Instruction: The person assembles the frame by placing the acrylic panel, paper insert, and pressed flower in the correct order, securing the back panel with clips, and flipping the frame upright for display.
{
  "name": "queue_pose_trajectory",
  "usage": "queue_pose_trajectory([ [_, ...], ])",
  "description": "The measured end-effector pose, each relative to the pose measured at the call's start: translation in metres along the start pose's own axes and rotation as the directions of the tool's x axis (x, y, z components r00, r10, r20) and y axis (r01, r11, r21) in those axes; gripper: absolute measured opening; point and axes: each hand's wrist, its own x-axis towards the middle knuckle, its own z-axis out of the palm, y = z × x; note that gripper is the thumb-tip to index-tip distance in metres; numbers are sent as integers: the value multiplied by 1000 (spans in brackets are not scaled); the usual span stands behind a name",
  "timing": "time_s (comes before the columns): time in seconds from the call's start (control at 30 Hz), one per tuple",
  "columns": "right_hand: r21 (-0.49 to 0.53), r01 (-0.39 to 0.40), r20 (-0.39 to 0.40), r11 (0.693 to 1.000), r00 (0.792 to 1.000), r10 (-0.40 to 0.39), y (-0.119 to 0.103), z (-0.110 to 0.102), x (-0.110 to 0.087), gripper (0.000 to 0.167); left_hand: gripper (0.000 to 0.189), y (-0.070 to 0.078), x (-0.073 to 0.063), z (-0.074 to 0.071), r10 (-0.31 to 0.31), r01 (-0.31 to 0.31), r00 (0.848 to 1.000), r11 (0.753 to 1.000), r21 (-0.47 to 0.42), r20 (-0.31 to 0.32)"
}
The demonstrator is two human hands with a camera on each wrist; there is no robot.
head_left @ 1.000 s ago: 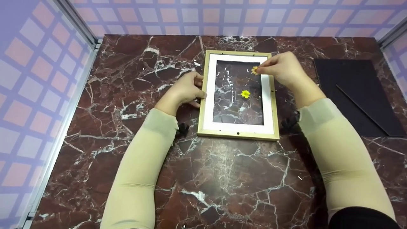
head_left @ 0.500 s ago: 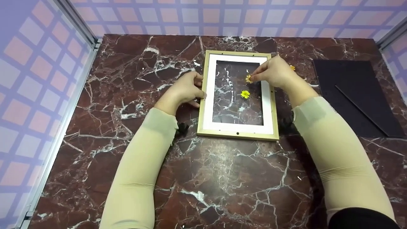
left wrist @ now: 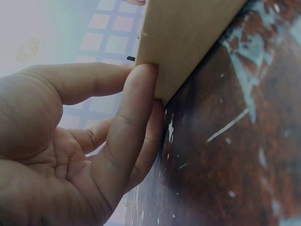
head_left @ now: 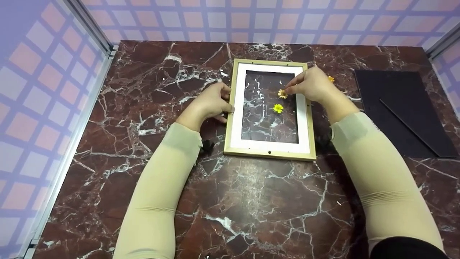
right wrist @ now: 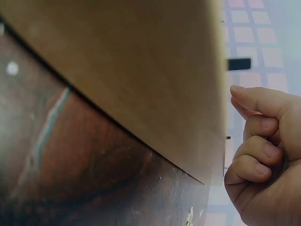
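A light wood picture frame [head_left: 270,155] with a white mat [head_left: 235,118] lies on the marble-patterned table, its tabletop pattern visible through the middle. My left hand [head_left: 212,102] grips the frame's left side, with fingertips against the outer edge, as the left wrist view also shows [left wrist: 103,136]. My right hand [head_left: 311,84] reaches over the right side of the frame and pinches an orange-yellow flower [head_left: 282,94] at its petals, close over the opening. A bright yellow flower [head_left: 278,108] lies just below it within the opening. In the right wrist view my right hand's other fingers [right wrist: 251,165] are curled in.
Beyond my right wrist, another orange flower [head_left: 331,79] lies on the table. At the right is a black backing board [head_left: 399,86] with a slanting strip [head_left: 409,127] on it. Checked walls [head_left: 251,21] enclose the back and sides.
My right hand has moved left and toward me with its flower, now just above the yellow one. The orange flower behind the wrist has come into sight. My left hand has stayed on the frame.
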Motion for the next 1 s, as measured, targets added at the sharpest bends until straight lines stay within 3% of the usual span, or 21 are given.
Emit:
queue_pose_trajectory([
  [0.27,75,6,-41,997,999,-3,3,-9,-1,24,69,1,0,-2,11,-11,1000,1000,-14,1],
  [0.43,166,-28,-83,986,996,42,11,-23,-2,27,68,2,1,-3,14,-14,1000,1000,-11,-4],
  [0.57,233,-37,-146,972,987,72,27,-33,-4,28,68,1,1,-2,16,-16,1000,1000,-13,-2],
  [0.83,337,-37,-251,941,959,127,69,-45,-13,15,62,-1,0,-3,26,-26,999,1000,3,18],
  [1.0,318,-52,-283,946,948,148,83,-47,-14,18,58,0,0,-3,28,-28,1000,1000,7,3],
])
